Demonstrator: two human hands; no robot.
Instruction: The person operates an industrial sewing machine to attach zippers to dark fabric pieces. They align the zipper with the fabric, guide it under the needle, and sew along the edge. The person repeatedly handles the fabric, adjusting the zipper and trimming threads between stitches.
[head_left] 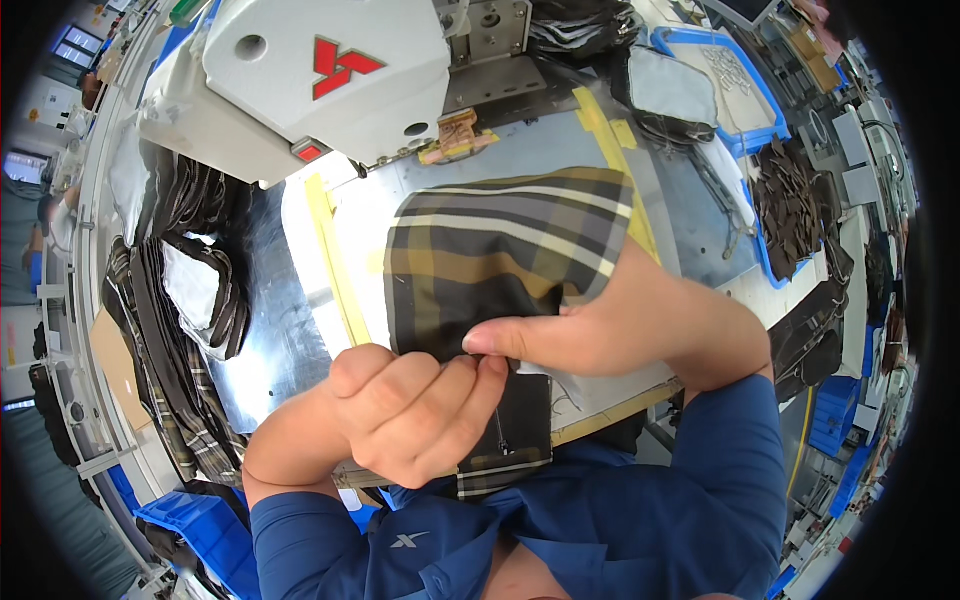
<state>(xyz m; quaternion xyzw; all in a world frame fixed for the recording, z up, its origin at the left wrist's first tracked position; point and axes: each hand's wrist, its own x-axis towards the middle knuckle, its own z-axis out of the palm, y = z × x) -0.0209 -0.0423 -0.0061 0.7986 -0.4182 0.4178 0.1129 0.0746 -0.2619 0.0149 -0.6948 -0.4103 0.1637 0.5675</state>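
Note:
A plaid fabric piece [500, 250] in black, grey, tan and white hangs between my hands, over the front of the sewing machine's bed. My left hand [415, 410] is closed, its fingertips pinching the fabric's near edge. On the right, my right hand [590, 330] grips the same piece, thumb on top and the other fingers hidden beneath it. The two hands nearly touch at that edge. Below them hangs a dark panel [505, 425] with a plaid lower edge and a small zipper pull; whether it joins the upper piece I cannot tell.
The white sewing machine [300, 80] stands ahead. Stacked dark fabric pieces [205, 290] and folded plaid cloth [150, 340] lie at left. Right are a blue-rimmed tray [735, 85], brown strips [790, 205] and a pad stack [670, 95]. A blue bin [205, 535] sits lower left.

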